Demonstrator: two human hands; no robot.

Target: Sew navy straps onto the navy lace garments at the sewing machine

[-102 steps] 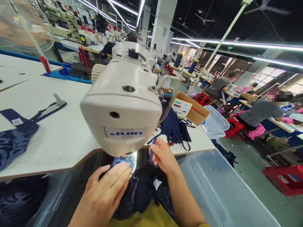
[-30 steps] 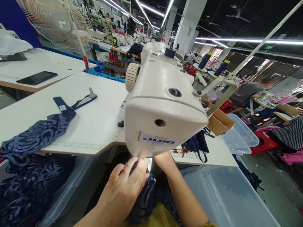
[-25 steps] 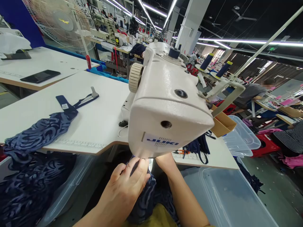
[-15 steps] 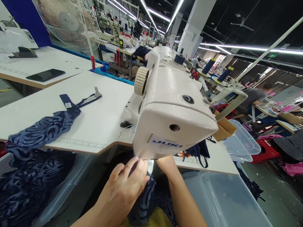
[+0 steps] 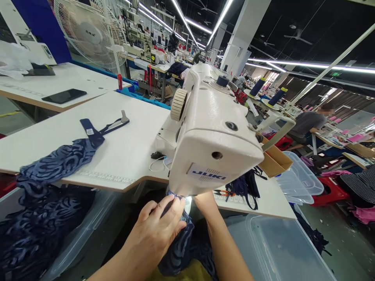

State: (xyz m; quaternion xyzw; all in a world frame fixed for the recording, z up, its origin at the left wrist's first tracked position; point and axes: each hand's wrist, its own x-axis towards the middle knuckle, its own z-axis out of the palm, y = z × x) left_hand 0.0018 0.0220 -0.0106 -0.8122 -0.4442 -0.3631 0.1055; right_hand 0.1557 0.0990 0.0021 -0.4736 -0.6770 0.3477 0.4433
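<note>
A white sewing machine (image 5: 216,144) with JUKI on its head end fills the middle of the view. Close under its head, my left hand (image 5: 161,224) has its fingers and thumb closed on a navy patterned garment (image 5: 178,253), which hangs down toward my lap. My right hand (image 5: 205,201) reaches under the head from the other side; the machine hides its fingers, and whatever they touch cannot be seen. Light shines on the small part of the hand that shows. Needle and presser foot are out of sight behind the head.
On the white table lies a patterned garment (image 5: 61,160) with a strap, trailing into a plastic bin (image 5: 79,230) at left. Right of the machine are orange snips (image 5: 224,192), navy straps (image 5: 246,185) and a cardboard box (image 5: 275,158). A phone (image 5: 64,96) rests farther left.
The camera view has shifted slightly, so the table and machine sit a little differently. Both hands stay under the machine head, the left still holding the garment.
</note>
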